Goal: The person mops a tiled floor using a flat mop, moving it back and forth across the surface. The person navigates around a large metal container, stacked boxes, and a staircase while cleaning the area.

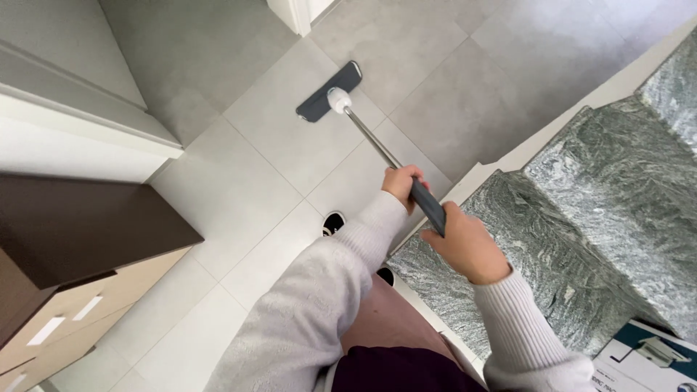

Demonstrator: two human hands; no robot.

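A flat mop with a dark grey head [328,91] rests on the pale tiled floor [239,196], its metal pole [372,141] slanting up towards me. My left hand [403,184] grips the pole just below its dark handle grip [428,207]. My right hand [466,247] is closed round the upper end of that grip. Both arms wear light grey sleeves.
Grey-green stone steps [581,218] rise on the right. A brown-topped cabinet with drawers [65,276] stands at the left, below a white ledge [72,138]. A white door frame corner [294,14] is at the top. A printed box [646,359] lies at bottom right. My shoe [332,223] shows near the mop pole.
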